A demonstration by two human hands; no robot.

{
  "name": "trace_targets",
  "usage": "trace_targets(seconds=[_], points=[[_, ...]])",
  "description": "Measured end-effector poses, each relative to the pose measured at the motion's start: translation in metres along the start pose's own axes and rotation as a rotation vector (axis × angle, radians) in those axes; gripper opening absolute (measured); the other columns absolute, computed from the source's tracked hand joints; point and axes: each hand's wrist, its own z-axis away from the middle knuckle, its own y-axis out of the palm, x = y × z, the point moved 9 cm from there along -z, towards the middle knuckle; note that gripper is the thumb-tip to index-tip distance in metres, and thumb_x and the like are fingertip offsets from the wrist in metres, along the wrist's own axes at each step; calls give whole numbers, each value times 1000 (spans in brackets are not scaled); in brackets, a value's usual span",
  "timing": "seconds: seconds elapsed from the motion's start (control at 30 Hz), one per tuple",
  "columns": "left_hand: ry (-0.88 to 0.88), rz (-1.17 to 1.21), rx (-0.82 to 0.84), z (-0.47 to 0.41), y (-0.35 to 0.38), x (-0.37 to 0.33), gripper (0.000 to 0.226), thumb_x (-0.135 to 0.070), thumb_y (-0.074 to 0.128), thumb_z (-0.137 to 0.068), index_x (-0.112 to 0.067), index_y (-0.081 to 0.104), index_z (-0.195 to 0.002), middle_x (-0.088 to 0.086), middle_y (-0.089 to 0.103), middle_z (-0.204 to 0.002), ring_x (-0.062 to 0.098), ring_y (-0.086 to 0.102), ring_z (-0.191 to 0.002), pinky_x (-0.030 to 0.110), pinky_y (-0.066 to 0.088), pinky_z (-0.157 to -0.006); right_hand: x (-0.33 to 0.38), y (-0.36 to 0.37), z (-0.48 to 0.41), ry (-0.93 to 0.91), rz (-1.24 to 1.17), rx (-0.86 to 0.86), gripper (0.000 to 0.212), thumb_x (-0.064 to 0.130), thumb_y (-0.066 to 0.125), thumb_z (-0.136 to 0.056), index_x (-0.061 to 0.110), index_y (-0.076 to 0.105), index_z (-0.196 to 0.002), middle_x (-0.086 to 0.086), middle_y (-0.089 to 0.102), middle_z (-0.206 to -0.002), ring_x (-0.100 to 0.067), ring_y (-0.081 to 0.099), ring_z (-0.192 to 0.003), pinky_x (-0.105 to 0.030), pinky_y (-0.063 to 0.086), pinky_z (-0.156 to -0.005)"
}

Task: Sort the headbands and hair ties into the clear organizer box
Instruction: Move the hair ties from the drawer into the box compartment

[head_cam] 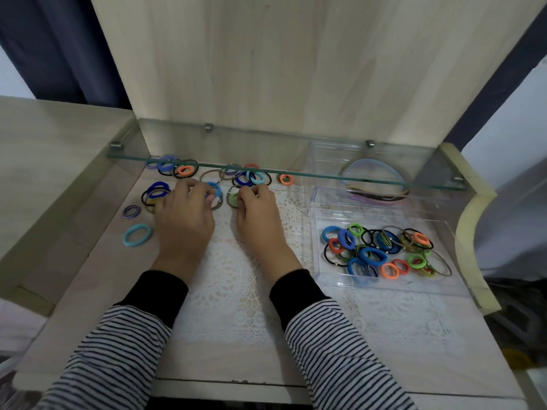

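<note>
Two grips, left hand [185, 223] and right hand [258, 220], pinching loose hair ties [215, 188] on lace mat [236, 279] below glass shelf [260, 147].

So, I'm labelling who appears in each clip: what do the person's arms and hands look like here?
The left sleeve and right sleeve are black-and-white striped, each ending in a plain black cuff. The left hand and right hand are bare: no gloves, rings or watch visible.

Dim, soft light; wide-angle bending at edges; slightly blurred
</note>
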Motion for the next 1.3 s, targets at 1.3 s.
trace_targets(seconds=[1.3], points=[[552,365,575,61,19,-305,14,-41,64,-87,-36,72,-98,-12,54,-114,13,44,-116,35,21,-98,-212,-252,98,668,657,28,28,20,45,-92,21,66,-110,-8,62,-111,-33,46,-109,-35,39,-83]])
